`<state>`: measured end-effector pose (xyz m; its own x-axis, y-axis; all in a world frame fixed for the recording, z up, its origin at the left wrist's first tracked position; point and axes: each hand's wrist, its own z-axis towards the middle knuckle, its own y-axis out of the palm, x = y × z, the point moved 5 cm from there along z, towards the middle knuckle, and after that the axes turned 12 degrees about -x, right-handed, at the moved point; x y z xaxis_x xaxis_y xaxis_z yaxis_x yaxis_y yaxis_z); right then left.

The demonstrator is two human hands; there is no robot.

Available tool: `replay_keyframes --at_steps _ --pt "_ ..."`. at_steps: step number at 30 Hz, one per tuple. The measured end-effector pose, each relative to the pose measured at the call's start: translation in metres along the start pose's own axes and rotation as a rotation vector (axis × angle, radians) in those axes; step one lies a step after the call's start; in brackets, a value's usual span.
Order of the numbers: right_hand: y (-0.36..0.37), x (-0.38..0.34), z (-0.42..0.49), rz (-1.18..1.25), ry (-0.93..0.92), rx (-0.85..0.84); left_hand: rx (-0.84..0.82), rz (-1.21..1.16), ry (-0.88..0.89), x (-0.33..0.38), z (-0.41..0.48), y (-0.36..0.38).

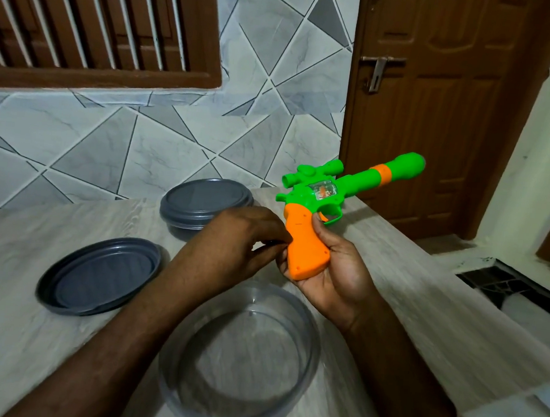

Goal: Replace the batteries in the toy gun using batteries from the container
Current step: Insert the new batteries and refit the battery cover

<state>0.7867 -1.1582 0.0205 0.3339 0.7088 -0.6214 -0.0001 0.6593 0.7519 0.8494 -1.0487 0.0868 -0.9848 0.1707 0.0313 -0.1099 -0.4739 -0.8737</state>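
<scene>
The toy gun has a green body, scope and barrel and an orange handle. It is held up over the table with the barrel pointing away to the right. My right hand grips the handle from below and behind. My left hand is at the handle's rear edge, its fingertips curled and pinching there; what lies between them is hidden. A round clear container stands just in front of me, and no batteries show inside it.
A grey lid lies upside down to the left on the pale wood-grain table. A second container with a grey lid on it stands at the back. The table's right edge drops off beside a brown door.
</scene>
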Motion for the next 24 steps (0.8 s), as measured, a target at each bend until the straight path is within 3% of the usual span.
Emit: replay_keyframes --at_steps 6,15,24 --pt "0.001 0.0 -0.001 -0.02 -0.01 -0.001 -0.039 0.102 0.052 0.004 0.002 0.003" --pt "-0.001 -0.001 -0.001 0.034 -0.007 0.022 0.156 -0.234 -0.136 -0.011 -0.003 0.0" --pt "-0.001 -0.001 0.0 0.008 -0.004 0.009 0.096 -0.18 -0.077 -0.006 -0.003 -0.002"
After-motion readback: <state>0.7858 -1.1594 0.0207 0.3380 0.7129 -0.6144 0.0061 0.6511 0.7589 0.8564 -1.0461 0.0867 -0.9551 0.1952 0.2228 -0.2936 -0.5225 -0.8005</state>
